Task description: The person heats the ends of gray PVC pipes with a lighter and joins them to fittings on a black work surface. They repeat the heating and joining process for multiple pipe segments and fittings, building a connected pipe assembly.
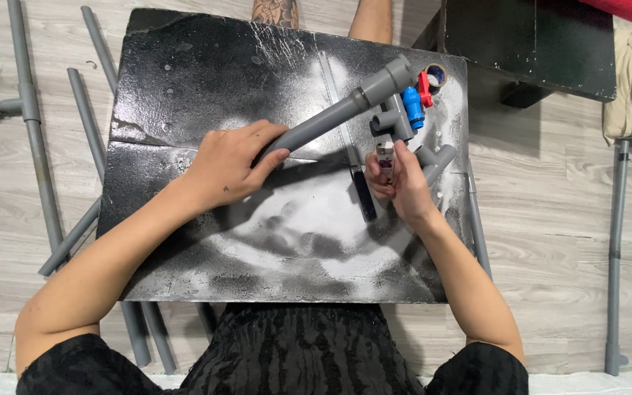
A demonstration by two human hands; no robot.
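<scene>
The left hand (232, 164) is wrapped around the near end of a grey pipe (323, 121), gripping it firmly. The right hand (398, 183) pinches a small white tube (384, 155) upright between thumb and fingertips, cap upward, just right of the pipe's middle.

The pipe's long axis runs diagonally, from the left hand up and to the right, where it ends in a wider grey socket fitting (390, 79). That far end lies away from both hands, beyond the small tube; the right hand is the nearer one to it. The pipe looks smooth, matte and rigid, lifted slightly off the surface.

Just beside the fitting sit more grey joints (396, 121), a blue and red valve (416, 101) and a small roll of tape (437, 74). All of it rests on a black board (184, 80) dusted white, lying on the pale wood floor (550, 183), with spare grey pipes (34, 146) strewn to the left and right.
</scene>
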